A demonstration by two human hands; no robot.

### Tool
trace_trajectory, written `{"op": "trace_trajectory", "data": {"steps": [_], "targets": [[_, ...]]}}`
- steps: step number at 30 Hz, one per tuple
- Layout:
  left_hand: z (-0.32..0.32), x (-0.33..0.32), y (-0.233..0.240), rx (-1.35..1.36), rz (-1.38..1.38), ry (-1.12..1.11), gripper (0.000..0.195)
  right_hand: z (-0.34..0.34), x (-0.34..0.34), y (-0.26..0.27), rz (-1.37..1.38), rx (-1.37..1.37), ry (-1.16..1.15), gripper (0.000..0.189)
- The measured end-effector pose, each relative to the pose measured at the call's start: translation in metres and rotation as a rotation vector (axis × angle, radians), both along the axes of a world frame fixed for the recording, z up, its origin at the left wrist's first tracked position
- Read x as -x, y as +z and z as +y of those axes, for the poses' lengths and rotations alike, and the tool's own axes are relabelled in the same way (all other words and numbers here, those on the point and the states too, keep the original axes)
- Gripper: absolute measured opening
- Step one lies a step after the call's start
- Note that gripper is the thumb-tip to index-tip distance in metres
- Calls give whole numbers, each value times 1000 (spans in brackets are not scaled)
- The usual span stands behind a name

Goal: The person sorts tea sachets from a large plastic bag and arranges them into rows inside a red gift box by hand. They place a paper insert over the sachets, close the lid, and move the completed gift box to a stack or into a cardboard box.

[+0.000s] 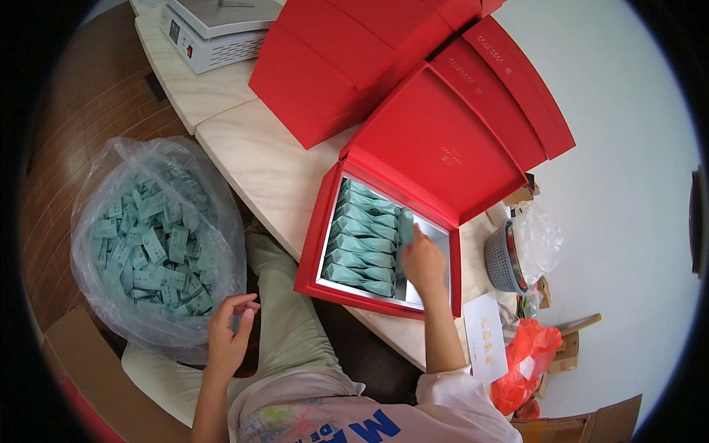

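A red gift box [455,271] with a silver-lined interior lies on the table, its lid [426,144] tilted back. Pale green packets [360,243] stand packed in a row along its left side. My right hand [425,263] reaches into the box, its fingers at another green packet [406,224] beside that row; whether they grip or press it is hidden. My left hand [230,335] hovers above my lap with nothing in it, thumb and fingers apart. Left of it, a clear plastic bag [230,243] holds many small green packets [152,243].
More red boxes [332,66] stand behind the lid. A white appliance with a metal top [221,50] sits at the table's far end. On the right are a grey basket [498,260], a white card [486,338] and a red plastic bag [523,365]. Cardboard [105,382] flanks my left side.
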State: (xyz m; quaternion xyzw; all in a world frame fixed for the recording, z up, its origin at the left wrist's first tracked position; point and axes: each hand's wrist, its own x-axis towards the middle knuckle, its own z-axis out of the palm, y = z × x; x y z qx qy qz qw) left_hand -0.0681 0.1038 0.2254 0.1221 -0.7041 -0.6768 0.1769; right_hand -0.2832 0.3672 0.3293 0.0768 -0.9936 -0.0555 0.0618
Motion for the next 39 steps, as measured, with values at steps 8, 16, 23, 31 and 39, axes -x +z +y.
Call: {"op": "trace_trajectory", "data": {"steps": [8,16,23,31,39], "targets": [[-1,-7,-21,-53,-50,4,20,6,-37,4,46,-10,69,44],[2,-3,-30,-33,-113,-15,20,4,-20,24,135,115,185,39],[9,-8,-38,-53,-170,-1,19,-3,35,-20,-84,151,482,67],[19,-8,-57,-77,-243,-84,23,-7,26,-19,-91,129,484,63],[18,-18,-72,-77,-260,-93,24,-15,30,-13,3,182,671,69]]}}
